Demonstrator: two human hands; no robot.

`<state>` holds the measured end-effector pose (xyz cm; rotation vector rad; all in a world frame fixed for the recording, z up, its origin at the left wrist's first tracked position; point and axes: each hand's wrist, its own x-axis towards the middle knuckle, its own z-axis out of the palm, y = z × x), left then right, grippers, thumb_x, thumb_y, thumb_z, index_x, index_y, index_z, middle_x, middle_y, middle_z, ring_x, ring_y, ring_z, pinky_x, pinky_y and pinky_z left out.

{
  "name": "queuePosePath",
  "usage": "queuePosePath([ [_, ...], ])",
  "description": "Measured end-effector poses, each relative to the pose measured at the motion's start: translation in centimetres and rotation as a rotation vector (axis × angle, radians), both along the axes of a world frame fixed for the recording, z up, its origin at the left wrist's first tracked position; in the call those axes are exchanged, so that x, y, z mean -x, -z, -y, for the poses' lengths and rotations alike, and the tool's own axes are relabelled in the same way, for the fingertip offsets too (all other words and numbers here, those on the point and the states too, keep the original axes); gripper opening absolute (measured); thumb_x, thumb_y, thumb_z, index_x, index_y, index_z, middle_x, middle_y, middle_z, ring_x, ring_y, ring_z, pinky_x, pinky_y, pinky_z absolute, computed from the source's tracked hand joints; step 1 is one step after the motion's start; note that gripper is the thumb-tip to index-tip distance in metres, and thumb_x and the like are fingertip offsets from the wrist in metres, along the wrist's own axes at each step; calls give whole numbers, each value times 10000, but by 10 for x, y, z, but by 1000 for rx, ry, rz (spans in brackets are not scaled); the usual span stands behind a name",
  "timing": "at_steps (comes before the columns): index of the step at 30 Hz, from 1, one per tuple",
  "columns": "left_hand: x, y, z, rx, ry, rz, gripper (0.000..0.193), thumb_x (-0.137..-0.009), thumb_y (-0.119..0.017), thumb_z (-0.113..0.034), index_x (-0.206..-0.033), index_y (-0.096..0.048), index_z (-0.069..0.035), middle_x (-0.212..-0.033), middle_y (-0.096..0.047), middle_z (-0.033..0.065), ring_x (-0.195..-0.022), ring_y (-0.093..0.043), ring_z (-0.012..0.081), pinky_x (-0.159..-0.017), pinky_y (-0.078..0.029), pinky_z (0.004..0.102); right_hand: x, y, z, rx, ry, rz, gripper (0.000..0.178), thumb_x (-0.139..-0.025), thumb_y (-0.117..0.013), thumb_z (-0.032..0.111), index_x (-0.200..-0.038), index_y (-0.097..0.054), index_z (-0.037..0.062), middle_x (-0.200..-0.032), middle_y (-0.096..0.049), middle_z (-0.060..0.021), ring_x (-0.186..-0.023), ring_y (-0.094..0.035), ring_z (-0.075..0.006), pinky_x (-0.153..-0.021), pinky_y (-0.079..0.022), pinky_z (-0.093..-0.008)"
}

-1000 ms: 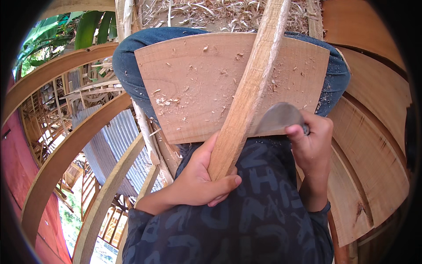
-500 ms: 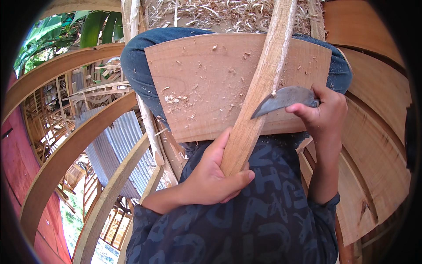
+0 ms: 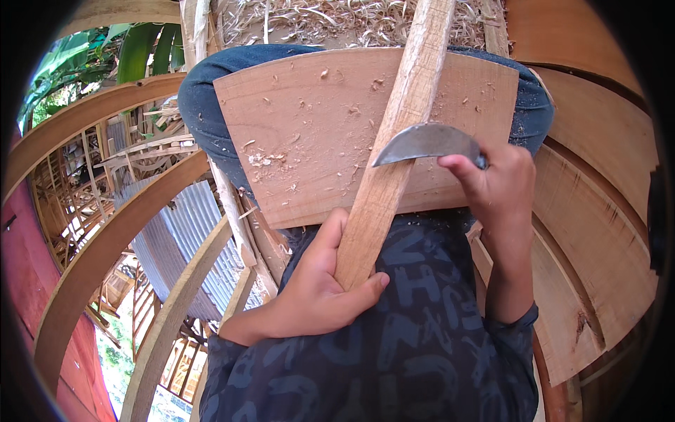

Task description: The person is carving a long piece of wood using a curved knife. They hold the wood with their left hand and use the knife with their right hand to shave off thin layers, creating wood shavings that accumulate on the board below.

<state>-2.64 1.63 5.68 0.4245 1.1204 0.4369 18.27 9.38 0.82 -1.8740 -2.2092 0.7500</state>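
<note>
Inside a timber-framed work area, bounded by curved wooden ribs [image 3: 169, 309] on one side and broad curved planks [image 3: 598, 211] on the other, a seated person holds a curved blade across a length of wood. The fingers of the left hand [image 3: 320, 292] are closed on the near end of the wooden strip [image 3: 376, 204], one digit lying along its left edge and another reaching to its right side; the rest are hidden beneath. The right hand [image 3: 503, 186], higher and to the right, is curled tightly around a handle mostly concealed by the fist, its thumb pointing left beside the base of the knife blade [image 3: 425, 143]. From those fingers the steel extends left over the strip, its tip near the strip's far edge; how deeply it bites, if at all, cannot be told.

Beyond both hands, the strip slants up and away over a fan-shaped board [image 3: 302, 126] resting across the person's lap, flecked with small chips. Blue jeans [image 3: 214, 98] show at either side of the board, and a dark printed shirt [image 3: 365, 366] fills the space below the fingers. Farther ahead of the hands, pale shavings [image 3: 337, 21] litter the ground. Well out to the left of the left hand lie corrugated sheets [image 3: 190, 246], with green leaves [image 3: 140, 53] higher up and a reddish surface [image 3: 49, 302] at the outermost edge.
</note>
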Motion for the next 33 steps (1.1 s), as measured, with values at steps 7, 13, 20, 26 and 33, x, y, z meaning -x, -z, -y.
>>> queuePosePath([
  [7, 6, -5, 6, 56, -60, 51, 472, -785, -629, -57, -1173, -361, -15, -878, -453, 23, -798, -440, 65, -676, -382, 223, -46, 29, -43, 36, 405, 164, 764, -738, -517, 716, -521, -478, -16, -436, -426, -113, -427, -473, -246, -447, -366, -333],
  [13, 18, -4, 0, 316, -50, 203, 482, -799, -628, -67, -1193, -354, -20, -827, -481, 9, -726, -485, 49, -604, -399, 206, -84, -1, -20, 11, 464, -133, 639, -868, -407, 637, -546, -318, 93, -534, -252, 72, -506, -251, -69, -445, -191, -271],
  [20, -3, 1, 0, -14, -5, -48, 415, -792, -637, -77, -1115, -386, -7, -931, -458, 52, -883, -429, 86, -746, -383, 245, 6, -7, 23, 92, -29, -102, 591, -645, -705, 573, -561, -526, 17, -498, -487, -163, -481, -524, -348, -435, -409, -363],
  [26, -1, -6, 10, -99, -5, -12, 554, -806, -599, -19, -1259, -280, -32, -724, -463, 28, -584, -444, 76, -520, -355, 214, -31, 26, -24, 23, 329, 44, 780, -716, -519, 735, -575, -521, -32, -453, -448, -141, -443, -523, -257, -449, -395, -352],
  [33, 9, -6, 0, 147, -47, 143, 689, -816, -560, 35, -1372, -168, -71, -589, -459, 35, -387, -421, 87, -369, -341, 211, -96, 5, -20, 66, 636, -118, 549, -874, -530, 517, -587, -415, 64, -564, -329, 55, -525, -255, -51, -468, -197, -251],
])
